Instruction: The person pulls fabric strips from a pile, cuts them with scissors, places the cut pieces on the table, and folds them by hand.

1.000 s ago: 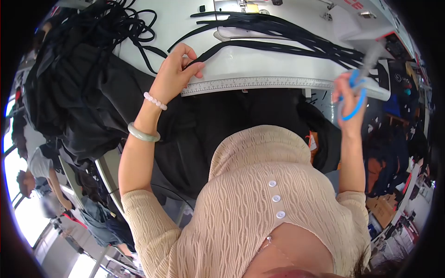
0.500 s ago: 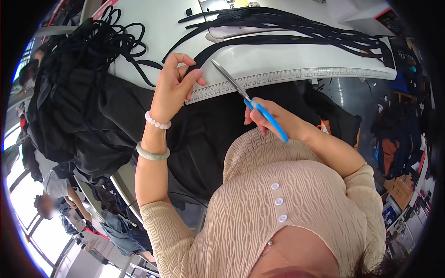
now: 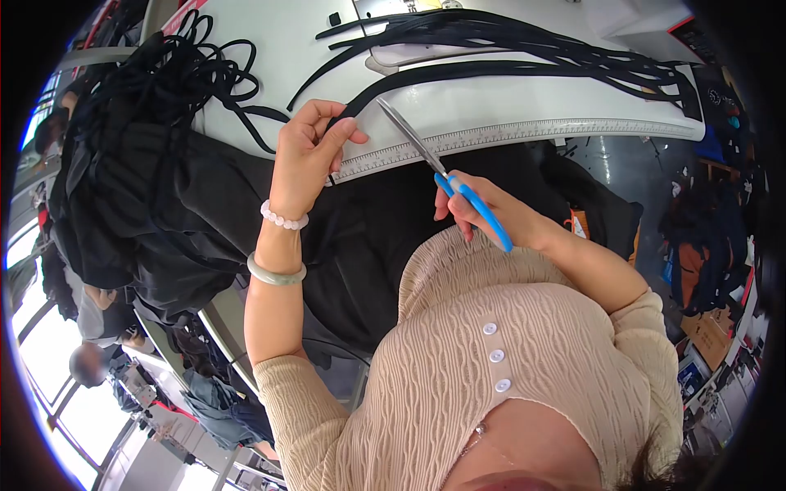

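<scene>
Between the thumb and fingers of my left hand [image 3: 315, 151] is the end of a black fabric strip [image 3: 442, 74], which runs right across the white table. My right hand [image 3: 487, 209] grips blue-handled scissors [image 3: 483, 211] by the loops. Their blades look closed and point up and left, over the ruler [image 3: 508, 132] along the table's front edge, a short way right of my left hand. More black strips [image 3: 491, 37] lie side by side farther back, gathered at the right end.
A tangled heap of black cords [image 3: 176, 82] sits at the left. Black cloth [image 3: 196, 196] hangs over the table's front edge and my lap. A metal machine plate [image 3: 393, 56] lies under the strips. Another person [image 3: 94, 360] is at the far left.
Both hands have barely moved, with the view shifting slightly. The scissors stay in my right hand and the strip in my left. The person at the far left has leaned or turned.
</scene>
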`<state>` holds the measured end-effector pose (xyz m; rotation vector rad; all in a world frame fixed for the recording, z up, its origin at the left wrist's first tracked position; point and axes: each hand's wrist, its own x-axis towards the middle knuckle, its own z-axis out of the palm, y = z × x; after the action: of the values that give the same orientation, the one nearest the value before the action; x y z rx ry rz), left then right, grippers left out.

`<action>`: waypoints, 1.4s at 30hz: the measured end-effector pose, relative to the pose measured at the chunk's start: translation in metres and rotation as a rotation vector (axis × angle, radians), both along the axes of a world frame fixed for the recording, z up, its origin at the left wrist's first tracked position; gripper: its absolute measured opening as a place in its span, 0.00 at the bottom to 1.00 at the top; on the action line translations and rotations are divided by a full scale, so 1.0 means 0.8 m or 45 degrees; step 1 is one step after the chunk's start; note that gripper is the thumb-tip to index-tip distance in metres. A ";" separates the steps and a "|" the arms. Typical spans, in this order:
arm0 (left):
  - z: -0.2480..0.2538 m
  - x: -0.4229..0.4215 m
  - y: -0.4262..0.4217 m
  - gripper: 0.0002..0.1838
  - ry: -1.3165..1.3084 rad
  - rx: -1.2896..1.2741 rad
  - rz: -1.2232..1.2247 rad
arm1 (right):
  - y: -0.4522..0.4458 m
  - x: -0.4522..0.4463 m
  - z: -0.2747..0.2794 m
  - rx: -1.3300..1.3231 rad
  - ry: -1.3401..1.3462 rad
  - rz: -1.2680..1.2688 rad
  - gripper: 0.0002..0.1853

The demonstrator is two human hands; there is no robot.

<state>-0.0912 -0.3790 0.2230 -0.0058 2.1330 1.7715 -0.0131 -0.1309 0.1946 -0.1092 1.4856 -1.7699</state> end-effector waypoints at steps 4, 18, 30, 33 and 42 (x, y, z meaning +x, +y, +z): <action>0.003 0.001 0.002 0.10 -0.018 0.061 0.004 | -0.004 0.003 -0.001 0.065 0.052 0.021 0.23; 0.009 0.003 0.004 0.07 -0.115 0.153 -0.036 | -0.027 -0.012 0.012 0.183 0.138 -0.056 0.19; 0.007 0.012 -0.013 0.09 -0.096 0.273 -0.154 | -0.016 -0.005 0.004 -0.011 0.042 -0.033 0.27; 0.007 0.013 -0.016 0.09 -0.100 0.308 -0.161 | -0.009 0.005 -0.003 0.016 0.110 0.072 0.31; 0.013 0.018 -0.008 0.11 -0.133 0.323 -0.194 | -0.011 0.003 -0.006 0.036 0.115 0.149 0.34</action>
<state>-0.0772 -0.3856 0.2335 0.1242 1.7752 1.8929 -0.0110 -0.1399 0.1899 -0.2594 1.5356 -1.6692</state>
